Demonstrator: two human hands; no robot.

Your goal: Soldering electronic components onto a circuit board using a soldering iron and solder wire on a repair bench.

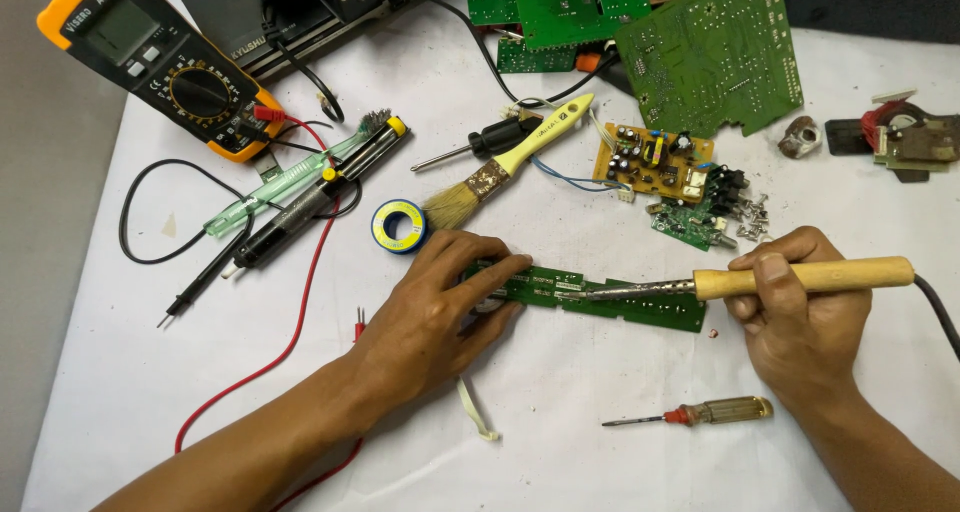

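Note:
My left hand (440, 307) presses on the left end of a long narrow green circuit board (640, 310) lying on the white sheet, with a thin wire pinched at its fingertips. My right hand (800, 317) grips the wooden handle of a soldering iron (800, 277). The iron's metal tip (570, 294) rests on the board just right of my left fingers.
A small amber-handled screwdriver (700, 412) lies near the front. Behind the board are a solder reel (398, 226), a yellow-handled brush (500, 167), a black screwdriver (480, 144), a desoldering pump (320, 192), a multimeter (160, 62) with leads, and several green boards (700, 52).

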